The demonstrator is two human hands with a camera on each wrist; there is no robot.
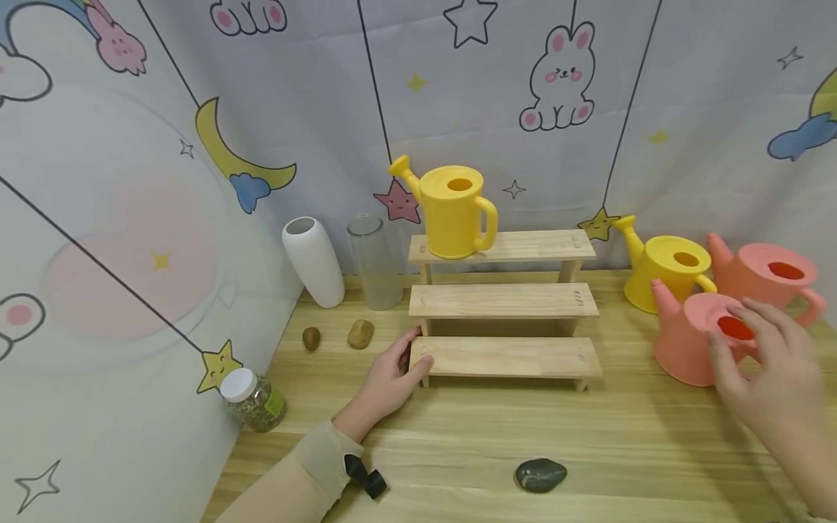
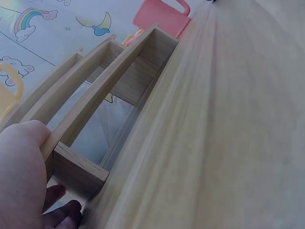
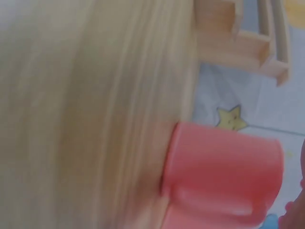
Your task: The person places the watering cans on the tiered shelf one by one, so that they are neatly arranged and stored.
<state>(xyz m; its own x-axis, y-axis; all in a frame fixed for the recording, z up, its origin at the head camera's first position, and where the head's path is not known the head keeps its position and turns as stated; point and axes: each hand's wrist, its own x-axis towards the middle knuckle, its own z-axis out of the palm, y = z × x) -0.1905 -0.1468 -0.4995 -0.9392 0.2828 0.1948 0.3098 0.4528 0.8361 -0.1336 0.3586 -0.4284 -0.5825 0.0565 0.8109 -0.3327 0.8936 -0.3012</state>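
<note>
A: What is the left hand doing?

B: The left hand (image 1: 390, 374) is gripping the three-step wooden stand (image 1: 503, 356) in the middle of the frame, at the left end of its lowest step. The thumb is lying over the board, and in the left wrist view the fingers are curling below it.

A: And the right hand?

B: At the right of the frame, the right hand (image 1: 774, 367) is reaching over the front pink watering can (image 1: 683, 356), thumb and fingers spread fairly wide above its top. I cannot tell whether the fingertips are touching it.

A: Where are the other cans standing?

B: A rear pink watering can (image 1: 755, 276) is standing just behind that one, toward the right edge. The lower yellow watering can (image 1: 660, 283) is standing to its left, while the upper yellow watering can (image 1: 451, 225) is sitting on the stand's top step, upper middle of the frame, its spout pointing left.

A: What is occupying the left side?

B: A white vase (image 1: 320, 269) is standing beside a clear glass vase (image 1: 375, 269). A small brown stone (image 1: 312, 338) and a tan stone (image 1: 361, 334) are lying in front of them, and a white-lidded jar (image 1: 258, 403) is standing lower left. At bottom centre, a dark stone (image 1: 540, 475) is lying on the wooden table (image 1: 458, 443).
</note>
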